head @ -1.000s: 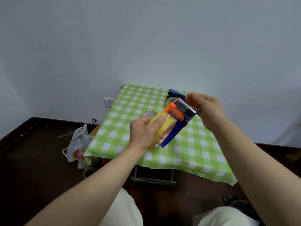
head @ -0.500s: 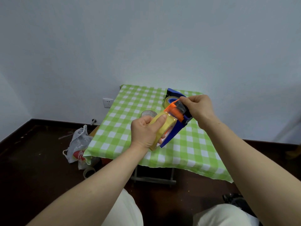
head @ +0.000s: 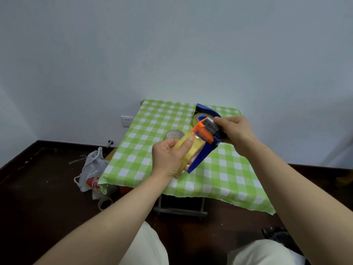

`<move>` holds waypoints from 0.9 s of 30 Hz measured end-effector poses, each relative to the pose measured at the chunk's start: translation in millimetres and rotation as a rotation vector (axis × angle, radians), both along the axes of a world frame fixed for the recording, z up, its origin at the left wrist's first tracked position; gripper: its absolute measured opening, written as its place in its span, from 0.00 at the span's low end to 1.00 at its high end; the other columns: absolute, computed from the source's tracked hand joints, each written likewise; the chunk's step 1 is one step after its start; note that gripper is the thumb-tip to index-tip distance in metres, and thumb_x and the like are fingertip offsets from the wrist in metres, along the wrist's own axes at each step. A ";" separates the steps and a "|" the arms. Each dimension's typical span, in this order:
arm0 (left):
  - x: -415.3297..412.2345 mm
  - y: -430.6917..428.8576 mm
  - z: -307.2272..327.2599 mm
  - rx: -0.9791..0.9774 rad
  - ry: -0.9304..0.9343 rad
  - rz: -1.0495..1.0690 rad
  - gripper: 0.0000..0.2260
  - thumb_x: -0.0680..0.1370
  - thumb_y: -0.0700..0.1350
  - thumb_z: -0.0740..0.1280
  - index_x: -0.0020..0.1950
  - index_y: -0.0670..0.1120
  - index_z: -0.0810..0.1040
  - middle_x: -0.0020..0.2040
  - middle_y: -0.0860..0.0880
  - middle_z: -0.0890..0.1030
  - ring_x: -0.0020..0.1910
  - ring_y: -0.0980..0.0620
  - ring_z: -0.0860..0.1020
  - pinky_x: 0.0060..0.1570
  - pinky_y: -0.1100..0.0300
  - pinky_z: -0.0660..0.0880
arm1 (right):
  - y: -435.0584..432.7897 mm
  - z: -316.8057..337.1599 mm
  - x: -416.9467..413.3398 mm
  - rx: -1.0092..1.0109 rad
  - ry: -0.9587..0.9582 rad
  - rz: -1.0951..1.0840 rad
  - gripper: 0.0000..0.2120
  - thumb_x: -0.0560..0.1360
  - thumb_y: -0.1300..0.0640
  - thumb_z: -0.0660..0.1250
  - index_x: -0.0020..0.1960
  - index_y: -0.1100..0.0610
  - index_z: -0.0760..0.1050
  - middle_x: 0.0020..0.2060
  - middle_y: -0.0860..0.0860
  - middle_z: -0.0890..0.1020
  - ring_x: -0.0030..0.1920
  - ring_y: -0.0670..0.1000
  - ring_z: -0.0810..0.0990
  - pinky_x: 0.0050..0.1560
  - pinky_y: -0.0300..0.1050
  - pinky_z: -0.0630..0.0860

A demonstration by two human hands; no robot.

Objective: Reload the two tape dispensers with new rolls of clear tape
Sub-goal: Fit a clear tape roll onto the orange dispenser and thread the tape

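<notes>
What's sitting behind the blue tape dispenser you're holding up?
Behind the held dispenser, a second blue dispenser with a roll of clear tape rests on the checked tablecloth. Its lower part is hidden by the held dispenser and the right hand.

Soft, even light — sharp centre, wide-angle bowing at edges

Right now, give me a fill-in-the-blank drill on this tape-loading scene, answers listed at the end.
1. The left hand wraps around the ____ roll of tape in the held dispenser.
2. The right hand pinches the dispenser's ____ end.
3. The second dispenser rests on the checked ____.
4. A plastic bag lies on the ____ left of the table.

Answers: yellow; cutter; tablecloth; floor
</notes>
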State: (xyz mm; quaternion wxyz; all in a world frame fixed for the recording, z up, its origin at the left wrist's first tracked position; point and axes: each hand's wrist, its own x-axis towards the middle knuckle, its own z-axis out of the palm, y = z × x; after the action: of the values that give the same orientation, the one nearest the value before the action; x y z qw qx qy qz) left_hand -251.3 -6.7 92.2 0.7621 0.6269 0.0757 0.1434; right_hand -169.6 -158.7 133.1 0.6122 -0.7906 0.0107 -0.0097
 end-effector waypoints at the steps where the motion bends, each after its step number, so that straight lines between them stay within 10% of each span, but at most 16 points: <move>1: -0.1 -0.1 -0.9 0.005 0.000 -0.007 0.13 0.73 0.42 0.72 0.30 0.39 0.75 0.20 0.45 0.76 0.16 0.50 0.72 0.17 0.64 0.69 | 0.7 0.9 0.0 0.019 0.024 0.009 0.14 0.74 0.52 0.68 0.41 0.65 0.80 0.35 0.58 0.79 0.37 0.55 0.78 0.47 0.54 0.80; 27: 7.0 6.7 1.3 -0.014 0.033 0.077 0.16 0.74 0.45 0.71 0.30 0.38 0.75 0.21 0.44 0.77 0.16 0.50 0.71 0.19 0.61 0.70 | 7.4 1.1 2.4 0.103 0.000 0.039 0.13 0.77 0.54 0.62 0.37 0.59 0.79 0.34 0.56 0.81 0.35 0.53 0.81 0.41 0.46 0.82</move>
State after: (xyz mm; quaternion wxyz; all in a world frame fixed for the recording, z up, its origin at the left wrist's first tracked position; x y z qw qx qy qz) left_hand -244.3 0.0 93.5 0.7590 0.6203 0.1135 0.1619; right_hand -167.3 -151.2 134.2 0.6523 -0.7580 -0.0042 0.0030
